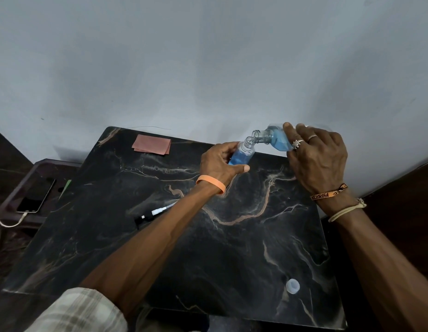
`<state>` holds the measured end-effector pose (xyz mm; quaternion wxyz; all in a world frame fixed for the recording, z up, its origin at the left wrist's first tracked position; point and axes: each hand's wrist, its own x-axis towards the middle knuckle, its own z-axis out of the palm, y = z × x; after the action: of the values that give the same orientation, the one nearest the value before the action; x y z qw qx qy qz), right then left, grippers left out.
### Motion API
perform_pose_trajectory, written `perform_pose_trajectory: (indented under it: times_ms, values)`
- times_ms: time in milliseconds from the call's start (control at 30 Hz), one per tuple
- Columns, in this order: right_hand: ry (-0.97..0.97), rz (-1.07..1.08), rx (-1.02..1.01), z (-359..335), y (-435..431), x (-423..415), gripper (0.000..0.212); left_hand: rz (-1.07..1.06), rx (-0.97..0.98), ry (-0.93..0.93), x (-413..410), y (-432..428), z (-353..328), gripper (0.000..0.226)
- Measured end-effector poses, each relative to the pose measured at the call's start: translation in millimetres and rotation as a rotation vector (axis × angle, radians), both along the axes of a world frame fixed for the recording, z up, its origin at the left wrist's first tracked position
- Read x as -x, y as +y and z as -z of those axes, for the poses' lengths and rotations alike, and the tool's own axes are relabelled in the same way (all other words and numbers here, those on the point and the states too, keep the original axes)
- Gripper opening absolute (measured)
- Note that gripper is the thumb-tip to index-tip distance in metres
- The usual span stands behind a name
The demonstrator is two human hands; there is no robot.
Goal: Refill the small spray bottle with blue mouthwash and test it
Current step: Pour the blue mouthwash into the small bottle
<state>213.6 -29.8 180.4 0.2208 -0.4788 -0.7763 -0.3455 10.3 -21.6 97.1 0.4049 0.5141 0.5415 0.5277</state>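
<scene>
- A phone (37,195) lies off the table's (232,248) left edge (cable plugged in).
- The spray pump (153,213) lies on the table beside your left forearm.
- Your left hand (219,164) curls its fingers and thumb round the small spray bottle (241,155), which is tilted and part-filled with blue.
- Your right hand (318,154) clamps the tipped mouthwash bottle (275,138), neck at the small bottle's mouth.

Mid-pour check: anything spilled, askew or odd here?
Nothing stands out. No blue puddle shows on the marble tabletop. The spray pump and white cap lie loose on it, as expected while the mouthwash bottle tips into the small spray bottle.
</scene>
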Motion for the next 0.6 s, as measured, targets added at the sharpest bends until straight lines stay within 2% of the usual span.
perform_pose_trajectory:
  times_ms: [600]
  values:
    - [0.003,0.015,0.024,-0.3,-0.5,3.7,0.045,0.008,0.007,-0.003,1.8,0.3,-0.9,0.065]
